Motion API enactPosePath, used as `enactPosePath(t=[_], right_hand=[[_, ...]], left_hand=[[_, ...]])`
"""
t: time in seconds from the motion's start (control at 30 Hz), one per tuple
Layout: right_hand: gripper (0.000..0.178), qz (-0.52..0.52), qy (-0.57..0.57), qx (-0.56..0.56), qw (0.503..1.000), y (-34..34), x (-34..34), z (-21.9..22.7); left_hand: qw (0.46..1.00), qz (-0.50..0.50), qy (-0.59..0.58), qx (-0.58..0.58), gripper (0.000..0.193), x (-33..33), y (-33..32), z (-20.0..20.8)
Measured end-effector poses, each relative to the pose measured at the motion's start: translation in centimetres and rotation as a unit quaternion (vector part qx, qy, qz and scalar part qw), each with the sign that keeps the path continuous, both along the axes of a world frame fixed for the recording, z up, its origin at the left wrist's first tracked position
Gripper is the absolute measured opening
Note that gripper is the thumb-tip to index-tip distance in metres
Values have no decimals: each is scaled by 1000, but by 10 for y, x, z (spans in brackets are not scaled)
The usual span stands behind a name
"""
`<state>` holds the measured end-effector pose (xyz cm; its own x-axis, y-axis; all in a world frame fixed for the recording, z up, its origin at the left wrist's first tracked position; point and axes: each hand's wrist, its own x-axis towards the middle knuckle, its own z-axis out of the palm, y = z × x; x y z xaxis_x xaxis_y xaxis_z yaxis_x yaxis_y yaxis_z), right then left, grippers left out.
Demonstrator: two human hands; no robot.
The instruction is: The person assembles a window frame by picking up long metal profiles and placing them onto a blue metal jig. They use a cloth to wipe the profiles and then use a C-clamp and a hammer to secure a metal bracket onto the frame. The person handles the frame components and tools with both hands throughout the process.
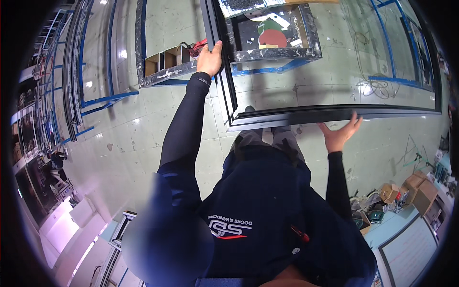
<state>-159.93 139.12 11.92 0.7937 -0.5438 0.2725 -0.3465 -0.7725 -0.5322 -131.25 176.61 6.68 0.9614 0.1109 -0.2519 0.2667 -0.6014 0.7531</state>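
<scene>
Your left hand (209,60) gripped the black frame (287,116) at upper centre. Your right hand (340,136) had fingers spread wide beside its lower edge, right of centre. The frame extended toward the upper right; a bench (275,55) stood beyond, top centre.

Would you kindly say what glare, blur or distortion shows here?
In the head view, straight edges bow toward the dark rim; small glare spots dot the pale floor; heavy blur covers part of the dark blue garment at lower left; a fingertip of the right hand looks smeared.
</scene>
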Motion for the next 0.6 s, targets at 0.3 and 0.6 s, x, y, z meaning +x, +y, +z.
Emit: enactPosePath(t=[0.3,0.6], right_hand=[[72,-198,-202,903,323,85,11,-127],[86,-239,-208,868,383,112,40,-131]], left_hand=[[1000,6,13,-17,58,-6,-12,14],[999,32,14,1,64,-29,-2,17]])
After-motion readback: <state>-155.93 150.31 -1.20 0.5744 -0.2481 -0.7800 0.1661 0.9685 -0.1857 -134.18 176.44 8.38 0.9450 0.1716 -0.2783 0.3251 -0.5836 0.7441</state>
